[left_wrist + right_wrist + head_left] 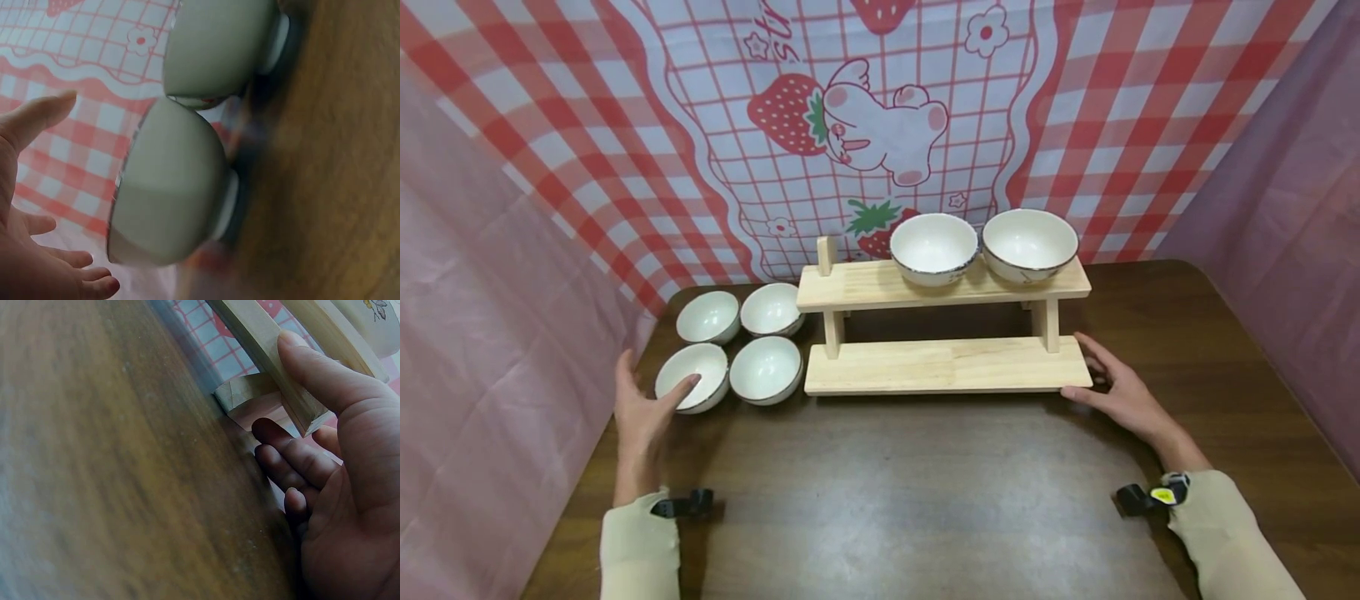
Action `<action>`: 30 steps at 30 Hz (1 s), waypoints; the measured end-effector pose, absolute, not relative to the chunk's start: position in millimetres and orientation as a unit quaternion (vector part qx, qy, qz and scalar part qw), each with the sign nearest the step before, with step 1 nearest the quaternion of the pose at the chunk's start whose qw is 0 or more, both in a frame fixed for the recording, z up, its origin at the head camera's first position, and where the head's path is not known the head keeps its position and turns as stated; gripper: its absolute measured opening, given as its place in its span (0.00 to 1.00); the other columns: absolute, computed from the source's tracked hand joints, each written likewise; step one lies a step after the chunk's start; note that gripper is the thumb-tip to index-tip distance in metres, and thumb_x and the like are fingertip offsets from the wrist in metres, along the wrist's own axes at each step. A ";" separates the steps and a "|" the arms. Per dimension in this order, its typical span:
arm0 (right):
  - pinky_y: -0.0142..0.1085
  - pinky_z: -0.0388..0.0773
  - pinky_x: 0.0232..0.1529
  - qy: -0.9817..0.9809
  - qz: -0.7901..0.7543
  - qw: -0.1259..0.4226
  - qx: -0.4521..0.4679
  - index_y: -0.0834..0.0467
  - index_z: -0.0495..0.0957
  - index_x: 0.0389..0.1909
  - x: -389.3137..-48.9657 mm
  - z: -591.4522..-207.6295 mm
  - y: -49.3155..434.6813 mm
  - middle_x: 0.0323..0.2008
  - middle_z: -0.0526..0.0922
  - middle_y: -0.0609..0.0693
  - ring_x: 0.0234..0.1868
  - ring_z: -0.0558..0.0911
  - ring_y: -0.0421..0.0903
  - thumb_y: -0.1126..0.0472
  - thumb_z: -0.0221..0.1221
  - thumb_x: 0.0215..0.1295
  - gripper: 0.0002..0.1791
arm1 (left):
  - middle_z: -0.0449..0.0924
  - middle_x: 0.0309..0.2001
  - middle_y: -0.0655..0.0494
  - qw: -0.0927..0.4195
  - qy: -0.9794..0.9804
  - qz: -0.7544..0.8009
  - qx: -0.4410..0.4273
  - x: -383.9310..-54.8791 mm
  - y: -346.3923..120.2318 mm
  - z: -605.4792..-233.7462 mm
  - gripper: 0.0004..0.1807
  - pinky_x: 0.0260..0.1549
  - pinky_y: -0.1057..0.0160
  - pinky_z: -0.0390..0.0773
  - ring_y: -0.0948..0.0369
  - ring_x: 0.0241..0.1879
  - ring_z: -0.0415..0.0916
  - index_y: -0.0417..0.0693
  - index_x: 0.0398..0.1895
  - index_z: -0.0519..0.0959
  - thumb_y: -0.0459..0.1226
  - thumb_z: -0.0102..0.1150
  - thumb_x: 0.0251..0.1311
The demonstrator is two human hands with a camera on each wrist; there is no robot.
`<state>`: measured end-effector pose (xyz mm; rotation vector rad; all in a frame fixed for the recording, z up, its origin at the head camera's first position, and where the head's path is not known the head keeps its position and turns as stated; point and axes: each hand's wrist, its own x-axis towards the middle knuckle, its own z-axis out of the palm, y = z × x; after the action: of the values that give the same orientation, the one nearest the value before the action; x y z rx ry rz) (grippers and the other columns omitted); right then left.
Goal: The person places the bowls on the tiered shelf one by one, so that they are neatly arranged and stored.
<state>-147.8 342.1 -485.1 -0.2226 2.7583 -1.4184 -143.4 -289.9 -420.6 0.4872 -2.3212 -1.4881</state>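
Two white bowls stand on the top board of a two-tier wooden shelf: a left one [934, 248] and a right one [1030, 243]. Left of the shelf, several more bowls are grouped on the table, upright. My left hand [643, 417] has its fingers spread around the near-left bowl [703, 396]; its thumb is over the rim, and in the left wrist view the hand [25, 206] appears apart from the bowl [169, 187]. At the right end of the shelf's lower board [940, 367], my right hand [1120, 396] grips, thumb [319, 365] on the front edge and fingers curled beneath.
The brown table [910, 492] reaches toward me in front of the shelf. A strawberry-print cloth [887, 108] hangs behind, and pink cloth [475, 333] hangs at both sides. A short wooden post [825, 255] rises from the shelf's top left.
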 end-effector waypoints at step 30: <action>0.22 0.66 0.43 0.889 -0.452 0.025 -0.067 0.58 0.47 0.80 -145.6 -482.9 341.6 0.63 0.74 0.72 0.45 0.69 0.16 0.56 0.66 0.65 0.49 | 0.58 0.73 0.46 0.124 -0.791 -0.578 0.160 -151.9 -304.1 -464.1 0.49 0.69 0.64 0.58 0.56 0.68 0.58 0.40 0.76 0.52 0.24 0.69 0.51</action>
<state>-145.6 341.6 -482.9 -0.2062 2.7513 -1.3967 -151.9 -304.1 -464.1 0.4655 -2.3044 -1.6848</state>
